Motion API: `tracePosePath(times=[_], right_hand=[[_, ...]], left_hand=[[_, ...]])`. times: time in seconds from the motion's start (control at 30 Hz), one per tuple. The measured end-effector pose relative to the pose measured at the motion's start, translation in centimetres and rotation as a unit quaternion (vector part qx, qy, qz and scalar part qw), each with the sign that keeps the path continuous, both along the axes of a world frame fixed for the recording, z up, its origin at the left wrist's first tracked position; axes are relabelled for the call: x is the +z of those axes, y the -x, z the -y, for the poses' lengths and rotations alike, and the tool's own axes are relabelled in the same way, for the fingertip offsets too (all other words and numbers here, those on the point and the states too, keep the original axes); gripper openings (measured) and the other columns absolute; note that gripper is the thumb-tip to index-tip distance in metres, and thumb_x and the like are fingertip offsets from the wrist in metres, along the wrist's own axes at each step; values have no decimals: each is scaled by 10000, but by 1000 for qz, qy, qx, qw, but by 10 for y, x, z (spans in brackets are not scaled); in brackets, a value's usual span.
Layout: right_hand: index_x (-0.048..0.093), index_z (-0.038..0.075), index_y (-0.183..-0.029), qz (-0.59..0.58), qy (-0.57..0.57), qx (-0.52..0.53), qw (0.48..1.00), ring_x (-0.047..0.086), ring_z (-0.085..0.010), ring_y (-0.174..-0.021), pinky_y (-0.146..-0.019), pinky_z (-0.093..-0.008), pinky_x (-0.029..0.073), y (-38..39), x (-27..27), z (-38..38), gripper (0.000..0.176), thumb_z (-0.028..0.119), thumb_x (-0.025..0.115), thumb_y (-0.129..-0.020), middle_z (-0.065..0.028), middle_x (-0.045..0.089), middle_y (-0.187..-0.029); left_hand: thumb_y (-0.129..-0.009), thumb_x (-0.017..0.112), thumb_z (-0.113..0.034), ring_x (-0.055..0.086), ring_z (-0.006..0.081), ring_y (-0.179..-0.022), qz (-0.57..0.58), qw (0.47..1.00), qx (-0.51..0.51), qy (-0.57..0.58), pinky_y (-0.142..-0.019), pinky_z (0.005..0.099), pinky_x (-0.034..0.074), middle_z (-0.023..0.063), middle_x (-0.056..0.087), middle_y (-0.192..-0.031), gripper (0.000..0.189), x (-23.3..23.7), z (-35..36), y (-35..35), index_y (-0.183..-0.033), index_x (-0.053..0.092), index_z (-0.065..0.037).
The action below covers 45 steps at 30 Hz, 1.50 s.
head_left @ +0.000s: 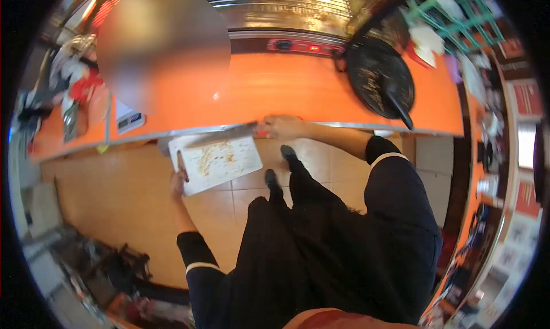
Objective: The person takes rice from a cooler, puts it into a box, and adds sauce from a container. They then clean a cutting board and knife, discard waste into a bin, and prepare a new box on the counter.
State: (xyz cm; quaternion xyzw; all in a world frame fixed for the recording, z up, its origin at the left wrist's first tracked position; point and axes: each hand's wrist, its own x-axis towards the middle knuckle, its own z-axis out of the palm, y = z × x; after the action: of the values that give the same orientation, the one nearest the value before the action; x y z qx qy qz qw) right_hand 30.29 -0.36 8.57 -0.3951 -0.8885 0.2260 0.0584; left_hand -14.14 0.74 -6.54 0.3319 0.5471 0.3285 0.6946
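Observation:
My left hand [179, 181] grips the near left edge of a white cutting board [220, 161] and holds it out over the floor, just below the counter edge. Yellowish crumbs are spread across the board's middle. My right hand [283, 126] is closed on the reddish handle of a large knife [226, 135], whose long blade lies along the board's far edge, beside the orange counter [286, 94]. My dark sleeves with white cuffs and my black shoes show below.
A black wok [378, 79] with a handle sits on the counter at the right. A small scale [130, 121] and cluttered items lie at the left. Below are a tiled floor [137, 208], and shelves at the far right.

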Motion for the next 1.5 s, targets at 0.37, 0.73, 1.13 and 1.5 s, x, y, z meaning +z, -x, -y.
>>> tracePosePath(times=[0.37,0.73,1.13,1.5], right_hand=[[428,165,-1104,0,98,-192,977,507,-300,-826,-677,-364,427,-72,23,138,368,163,506,-745,-127,482,-957],[443,10,-1079,-166,102,-75,978,514,-212,-895,-761,-279,394,-2,76,79,420,31,571,-680,-138,524,-989],[373,53,-1142,-130,405,95,900,467,-82,-536,-422,-186,400,14,120,-91,461,43,549,-716,-41,486,-779],[404,41,-1129,-17,493,299,817,460,-85,-511,-407,-199,397,94,68,-227,465,28,558,-690,-37,491,-706]], left_hand=[[-606,442,-72,419,128,-459,9,995,-99,-6,-463,245,366,38,447,-527,55,-18,34,-76,-630,477,-38],[-595,433,-6,378,112,-440,67,980,170,-80,-401,237,342,26,369,-534,145,58,129,-81,-737,416,-32],[-545,438,20,392,111,-405,96,726,680,-29,-379,230,336,22,395,-508,93,128,250,-248,-594,395,-47],[-512,433,-13,406,139,-395,0,473,879,-62,-396,236,335,64,423,-437,50,84,202,-366,-487,413,-53]])
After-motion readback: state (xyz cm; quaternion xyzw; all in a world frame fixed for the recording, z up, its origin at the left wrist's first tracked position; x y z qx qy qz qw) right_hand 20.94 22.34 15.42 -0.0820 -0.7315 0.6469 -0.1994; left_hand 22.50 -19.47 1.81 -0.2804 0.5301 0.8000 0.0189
